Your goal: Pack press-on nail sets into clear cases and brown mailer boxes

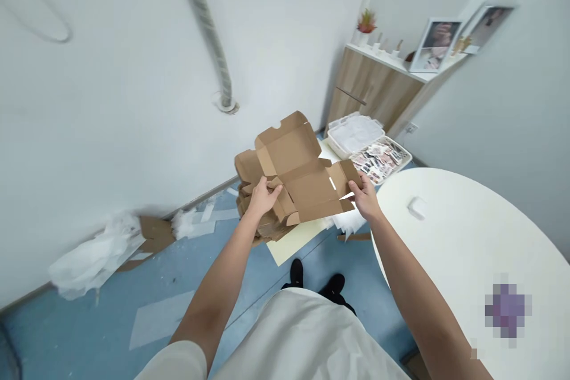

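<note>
I hold a flat brown cardboard box blank (297, 172), partly folded, in the air in front of me. My left hand (263, 196) is closed on a side flap at its left edge. My right hand (365, 196) pinches the flap at its right edge. Below the blank, on the blue floor, lies a stack of more flat cardboard blanks (262, 222) on a pale yellow sheet (294, 240).
A white round table (472, 249) stands at my right with a small white object (417, 207) on it. Two white trays (356, 133) (380, 157), one with printed cards, sit by a wooden cabinet (374, 92). Crumpled plastic and cardboard scraps (107, 249) lie along the wall.
</note>
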A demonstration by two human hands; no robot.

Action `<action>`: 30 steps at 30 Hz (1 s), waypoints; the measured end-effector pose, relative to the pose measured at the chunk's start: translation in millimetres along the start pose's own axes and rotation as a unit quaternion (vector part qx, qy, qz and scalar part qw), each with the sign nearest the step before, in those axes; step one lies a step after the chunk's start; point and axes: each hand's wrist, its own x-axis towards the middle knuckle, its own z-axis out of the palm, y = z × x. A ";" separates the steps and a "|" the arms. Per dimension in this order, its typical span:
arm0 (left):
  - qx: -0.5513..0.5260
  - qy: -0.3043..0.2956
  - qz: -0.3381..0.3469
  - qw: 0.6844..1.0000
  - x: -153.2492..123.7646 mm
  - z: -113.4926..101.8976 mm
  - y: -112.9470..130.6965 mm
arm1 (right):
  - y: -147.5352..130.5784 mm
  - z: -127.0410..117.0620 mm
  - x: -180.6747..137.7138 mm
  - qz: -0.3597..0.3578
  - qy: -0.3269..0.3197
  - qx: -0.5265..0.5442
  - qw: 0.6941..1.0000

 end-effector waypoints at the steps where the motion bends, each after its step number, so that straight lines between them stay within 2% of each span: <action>1: -0.031 -0.020 0.027 0.999 3.9 6.6 5.9 | 2.7 -8.4 -5.5 0.003 0.009 0.004 1.000; 4: -0.068 -0.064 0.080 0.992 11.6 26.4 30.8 | 9.4 -38.0 -26.1 -0.003 0.030 -0.011 0.999; 7: -0.027 -0.123 0.122 0.984 10.9 49.9 66.7 | 15.5 -74.6 -55.7 0.008 0.049 -0.055 0.997; 9: 0.022 -0.159 0.149 0.976 4.4 73.1 94.4 | 22.0 -101.7 -80.7 0.048 0.078 -0.093 0.991; 11: 0.062 -0.187 0.182 0.963 -7.7 104.7 123.0 | 32.4 -130.5 -108.9 0.110 0.108 -0.128 0.980; 14: 0.074 -0.247 0.240 0.936 -35.7 163.7 164.2 | 55.9 -175.2 -154.2 0.187 0.134 -0.179 0.956; 17: 0.062 -0.311 0.282 0.906 -67.2 225.9 200.5 | 86.3 -217.8 -198.6 0.233 0.163 -0.242 0.927; 19: 0.050 -0.366 0.284 0.885 -83.6 264.0 221.1 | 107.8 -243.1 -225.1 0.255 0.166 -0.263 0.915; 22: 0.026 -0.486 0.233 0.842 -96.8 312.5 244.3 | 137.5 -274.6 -257.3 0.280 0.171 -0.259 0.909; 24: 0.012 -0.538 0.164 0.827 -100.1 338.0 252.3 | 154.3 -290.6 -273.1 0.300 0.180 -0.236 0.907; 28: -0.058 -0.560 -0.036 0.826 -106.5 371.9 249.3 | 182.5 -309.2 -290.5 0.331 0.214 -0.186 0.900; 30: -0.100 -0.553 -0.099 0.821 -113.0 382.8 241.6 | 195.5 -312.2 -292.7 0.329 0.236 -0.164 0.899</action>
